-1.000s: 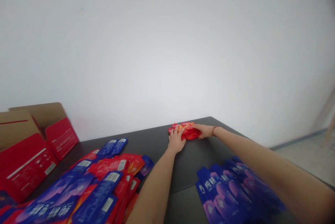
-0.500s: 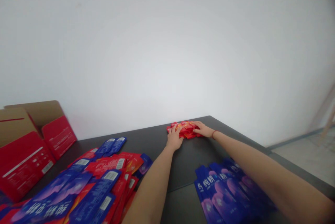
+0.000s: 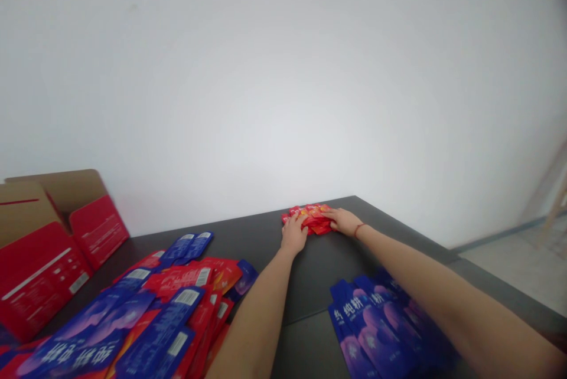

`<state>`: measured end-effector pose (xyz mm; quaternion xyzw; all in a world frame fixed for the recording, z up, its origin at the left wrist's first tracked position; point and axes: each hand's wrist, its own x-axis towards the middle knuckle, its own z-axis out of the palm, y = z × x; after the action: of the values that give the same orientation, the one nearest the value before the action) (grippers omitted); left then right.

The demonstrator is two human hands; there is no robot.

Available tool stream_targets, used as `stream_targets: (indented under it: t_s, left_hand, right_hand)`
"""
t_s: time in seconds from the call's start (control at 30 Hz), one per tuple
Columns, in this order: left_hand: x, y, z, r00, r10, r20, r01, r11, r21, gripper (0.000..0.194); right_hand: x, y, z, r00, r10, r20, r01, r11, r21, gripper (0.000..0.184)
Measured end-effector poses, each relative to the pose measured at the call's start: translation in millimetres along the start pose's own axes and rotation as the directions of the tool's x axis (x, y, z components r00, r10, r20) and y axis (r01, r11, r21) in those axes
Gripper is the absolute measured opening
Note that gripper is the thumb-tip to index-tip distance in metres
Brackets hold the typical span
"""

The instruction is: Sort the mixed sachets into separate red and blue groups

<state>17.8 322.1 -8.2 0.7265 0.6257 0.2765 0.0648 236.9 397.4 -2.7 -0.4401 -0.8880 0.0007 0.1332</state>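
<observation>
A small stack of red packets (image 3: pixel 310 218) lies at the far edge of the dark table (image 3: pixel 319 267), close to the white wall. Both my arms reach out to it. My left hand (image 3: pixel 293 234) rests against the stack's left side, fingers laid on the packets. My right hand (image 3: pixel 342 220) presses on its right side, fingers curled over the top packets. A thin red band circles my right wrist. The two hands hold the stack between them.
A loose heap of red and blue flat packets (image 3: pixel 146 314) covers the near left. A row of blue-purple packets (image 3: pixel 376 326) lies under my right forearm. An open red cardboard box (image 3: pixel 48 249) stands at far left. Floor shows beyond the table's right edge.
Both hands stay on the red stack, which has shifted slightly farther toward the wall and been squared up. My view has tilted a little.
</observation>
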Motion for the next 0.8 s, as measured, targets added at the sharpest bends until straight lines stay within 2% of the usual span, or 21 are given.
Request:
stream_targets:
  t_s: [0.17,0.37,0.53,0.63,0.8]
  left_hand:
    - [-0.9,0.6,-2.0,0.999,0.007,-0.033,-0.007,1.0,-0.001,0.038]
    - [-5.2,2.7,-6.8,0.998,0.01,-0.066,-0.009,1.0,0.01,0.036]
    - [-8.3,5.7,-7.3,0.997,-0.012,-0.071,0.015,0.999,0.033,0.06]
    - [-7.8,6.0,-5.5,0.999,-0.002,-0.043,0.004,0.999,0.043,0.068]
    - [-6.7,5.0,-4.2,1.0,0.008,-0.019,-0.007,0.999,0.042,0.065]
  right_hand:
    - [-6.1,-5.7,3.8,0.998,-0.005,-0.056,0.004,1.0,-0.01,0.054]
    - [-16.5,-6.4,-3.2,0.996,-0.061,-0.065,0.063,0.998,0.021,0.052]
    - [-30.5,-5.9,-5.1,0.992,-0.099,-0.072,0.104,0.992,0.066,0.054]
    - [-34.5,-5.6,-4.4,0.992,-0.089,-0.089,0.098,0.99,0.101,0.061]
    - [-30.0,-6.5,1.7,0.992,-0.014,-0.125,0.034,0.986,0.162,0.085]
